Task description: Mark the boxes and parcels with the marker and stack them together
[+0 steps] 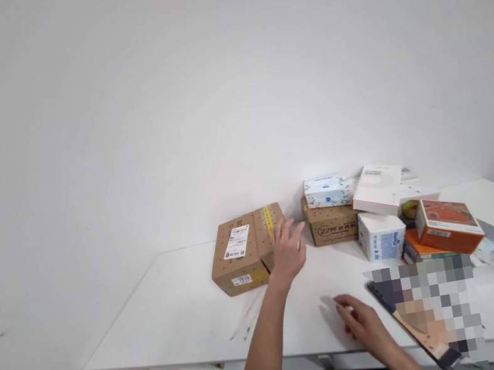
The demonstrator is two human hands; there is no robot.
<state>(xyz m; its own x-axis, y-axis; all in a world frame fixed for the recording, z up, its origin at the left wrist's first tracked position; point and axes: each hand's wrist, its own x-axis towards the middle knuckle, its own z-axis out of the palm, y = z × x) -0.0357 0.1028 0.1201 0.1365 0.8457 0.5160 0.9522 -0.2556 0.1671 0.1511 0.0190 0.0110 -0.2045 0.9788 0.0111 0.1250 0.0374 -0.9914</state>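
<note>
At the right end of the dotted brown cardboard packaging (218,266), my left hand (289,249) has its fingers spread. Whether the fingertips touch the cardboard is unclear. The packaging carries a white label and yellow tape, and a seam splits it; I cannot tell if it is one box or two. My right hand (363,324) hovers by the front edge of the table, fingers loosely bent and apart, nothing visible in it. Just right of it lies a dark-edged flat item with a colourful picture (426,332), partly blurred out.
On the white table (164,314), a brown carton (334,225) bears a floral white tissue pack (327,191). Beside them are a white power bank box (379,187), another white-and-blue pack (382,236) and orange boxes (450,224). A white wall (211,89) stands behind.
</note>
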